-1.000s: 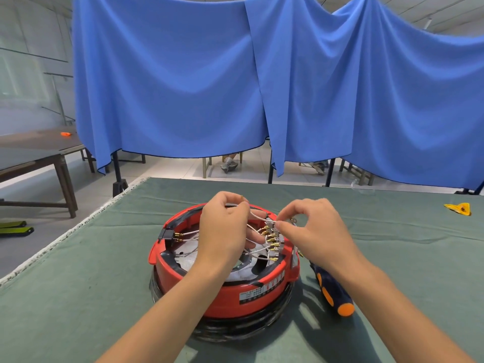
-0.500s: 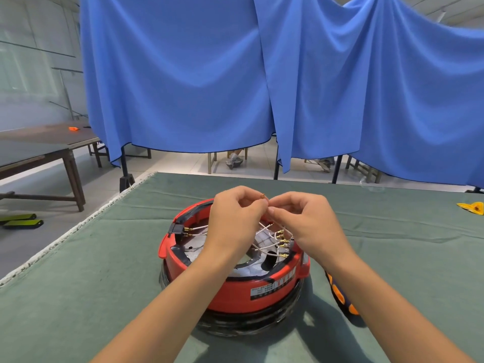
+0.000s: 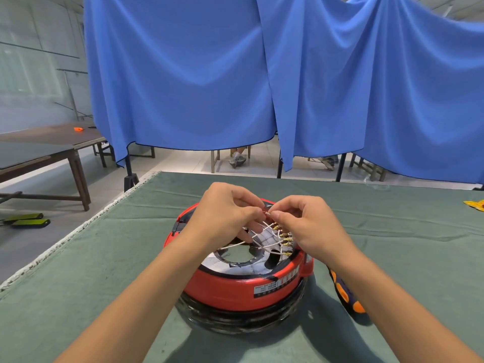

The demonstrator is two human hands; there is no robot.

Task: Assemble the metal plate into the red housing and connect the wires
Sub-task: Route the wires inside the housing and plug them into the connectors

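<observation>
A round red housing sits on the green table cloth on a black base. Inside it lies the metal plate with cut-outs. Several white wires run across the plate to a row of brass terminals at the right rim. My left hand and my right hand hover over the far side of the housing. Their fingertips meet and pinch the end of one white wire between them. The far rim is hidden behind the hands.
A screwdriver with a dark blue and orange handle lies on the cloth right of the housing, partly under my right forearm. A yellow object lies at the far right edge. Blue curtains hang behind the table; a wooden table stands at the left.
Both hands have come together over the housing's far side, fingertips now meeting on one wire end. The view has shifted so the housing sits further right.
</observation>
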